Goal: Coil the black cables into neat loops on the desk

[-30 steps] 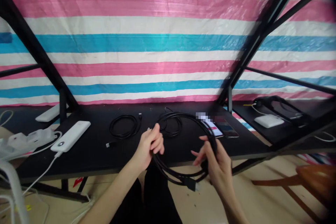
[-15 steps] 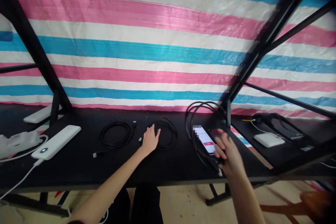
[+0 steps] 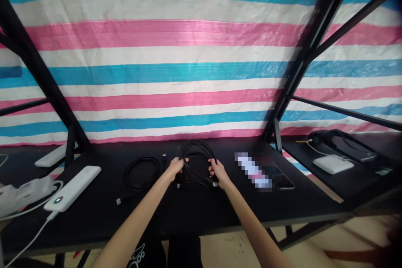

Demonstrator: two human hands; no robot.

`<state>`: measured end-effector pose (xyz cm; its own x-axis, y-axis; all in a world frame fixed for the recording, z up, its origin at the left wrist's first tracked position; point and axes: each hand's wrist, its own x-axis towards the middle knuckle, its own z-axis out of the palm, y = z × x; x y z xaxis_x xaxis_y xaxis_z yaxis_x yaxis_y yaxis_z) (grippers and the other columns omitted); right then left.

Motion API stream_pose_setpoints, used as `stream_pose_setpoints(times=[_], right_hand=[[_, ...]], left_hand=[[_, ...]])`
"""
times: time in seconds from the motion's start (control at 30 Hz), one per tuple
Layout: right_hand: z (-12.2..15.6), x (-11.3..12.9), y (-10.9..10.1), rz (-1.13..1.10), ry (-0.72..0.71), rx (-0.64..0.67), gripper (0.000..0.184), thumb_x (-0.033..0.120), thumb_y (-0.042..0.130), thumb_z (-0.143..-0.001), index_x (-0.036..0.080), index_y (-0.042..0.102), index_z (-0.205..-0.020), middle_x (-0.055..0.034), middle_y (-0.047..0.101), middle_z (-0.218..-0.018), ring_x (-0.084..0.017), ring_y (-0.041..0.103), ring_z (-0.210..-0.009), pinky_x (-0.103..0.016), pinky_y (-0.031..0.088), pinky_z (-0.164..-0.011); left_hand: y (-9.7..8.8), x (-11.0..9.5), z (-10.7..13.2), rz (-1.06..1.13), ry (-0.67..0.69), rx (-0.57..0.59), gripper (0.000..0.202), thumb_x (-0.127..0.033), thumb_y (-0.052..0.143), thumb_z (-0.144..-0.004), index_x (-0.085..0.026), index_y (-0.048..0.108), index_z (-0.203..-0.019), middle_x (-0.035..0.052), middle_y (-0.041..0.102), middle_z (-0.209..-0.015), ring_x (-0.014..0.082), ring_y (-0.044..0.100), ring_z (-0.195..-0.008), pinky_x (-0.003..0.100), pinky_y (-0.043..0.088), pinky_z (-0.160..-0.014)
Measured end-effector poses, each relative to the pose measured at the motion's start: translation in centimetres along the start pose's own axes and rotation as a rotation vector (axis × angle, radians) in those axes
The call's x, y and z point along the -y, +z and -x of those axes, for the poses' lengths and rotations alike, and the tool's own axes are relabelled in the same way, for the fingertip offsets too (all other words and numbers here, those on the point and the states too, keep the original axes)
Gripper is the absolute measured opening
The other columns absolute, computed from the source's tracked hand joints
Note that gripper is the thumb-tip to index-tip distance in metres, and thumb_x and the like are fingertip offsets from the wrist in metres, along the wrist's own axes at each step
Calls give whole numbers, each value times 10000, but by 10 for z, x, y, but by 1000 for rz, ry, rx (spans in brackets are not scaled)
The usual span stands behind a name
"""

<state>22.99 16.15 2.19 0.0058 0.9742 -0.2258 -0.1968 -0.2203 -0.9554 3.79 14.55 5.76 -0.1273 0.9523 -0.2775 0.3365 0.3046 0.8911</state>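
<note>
A coiled black cable (image 3: 197, 160) stands raised off the black table (image 3: 188, 213) at its middle. My left hand (image 3: 174, 167) is closed on the coil's left side. My right hand (image 3: 218, 173) is closed on its right side, close to a plug end. A second coiled black cable (image 3: 141, 172) lies flat on the table just left of my left hand.
A phone (image 3: 264, 172) lies on the table to the right. A white power bank (image 3: 73, 188) with a white lead sits at the left, another white bar (image 3: 52, 155) behind it. Black frame struts (image 3: 37, 67) rise at both sides. A white device (image 3: 333, 163) rests on the neighbouring table.
My right hand has come from the phone at the right to the middle coil. Both hands now grip that coil and hold it upright. The larger cable loop from before is out of sight.
</note>
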Motion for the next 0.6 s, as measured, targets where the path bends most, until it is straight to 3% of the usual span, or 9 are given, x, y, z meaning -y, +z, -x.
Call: stream_pose_setpoints(times=[0.1,0.23,0.47,0.6], right_hand=[[-2,-6,5,53,-32,-33,251,434,539,-817,186,519,-842,72,466,-469,-45,353,-336,-146,304,-330],[-3,-8,10,94,-93,-68,269,446,521,-806,180,507,-846,82,444,-449,-51,361,-333,-152,286,-329],[1,-12,17,113,-119,-51,332,509,524,-767,189,479,-845,104,400,-438,-57,347,-319,-167,263,-315],[7,-1,15,67,-99,29,407,563,571,-720,194,467,-856,117,363,-454,-45,306,-321,-166,242,-315]], left_hand=[[-4,-5,-2,140,-13,91,524,-640,511,-718,-130,588,-809,81,624,-756,210,602,-735,317,471,-691],[-4,-6,3,270,-27,151,524,-666,537,-703,-150,578,-785,33,581,-666,176,570,-629,320,485,-670],[-3,-3,11,368,-100,314,570,-605,501,-777,-105,557,-1044,81,654,-713,197,622,-582,365,508,-694],[-10,-8,23,330,-53,349,635,-537,604,-740,-82,525,-1177,136,689,-828,225,645,-672,369,508,-709]])
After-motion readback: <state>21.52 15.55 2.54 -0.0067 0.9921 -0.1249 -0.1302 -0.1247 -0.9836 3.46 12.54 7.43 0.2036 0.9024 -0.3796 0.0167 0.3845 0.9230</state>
